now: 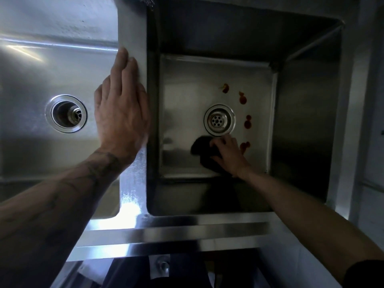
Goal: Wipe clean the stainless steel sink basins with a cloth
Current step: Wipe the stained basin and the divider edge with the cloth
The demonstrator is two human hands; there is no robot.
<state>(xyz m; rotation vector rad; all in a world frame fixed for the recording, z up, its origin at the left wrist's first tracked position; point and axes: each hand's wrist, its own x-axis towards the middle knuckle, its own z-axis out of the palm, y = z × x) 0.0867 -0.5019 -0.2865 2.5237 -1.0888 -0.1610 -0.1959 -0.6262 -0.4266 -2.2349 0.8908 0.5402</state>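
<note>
Right hand (pixel 228 154) grips dark cloth (pixel 199 147) beside the drain (pixel 219 119) — left hand (pixel 122 113) flat, fingers straight, on divider (pixel 133 28).

1. Right basin (pixel 180 90): bare floor above and left of the drain (pixel 219 119); steep walls all round.
2. Right hand (pixel 230 154) and cloth (pixel 202 150) block the floor just below the drain.
3. Left hand (pixel 121 113) covers the divider (pixel 133 28) mid-frame.
4. Left basin (pixel 31 80): floor open.

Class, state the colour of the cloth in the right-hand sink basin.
The cloth is black, seen best in the head view.
</note>
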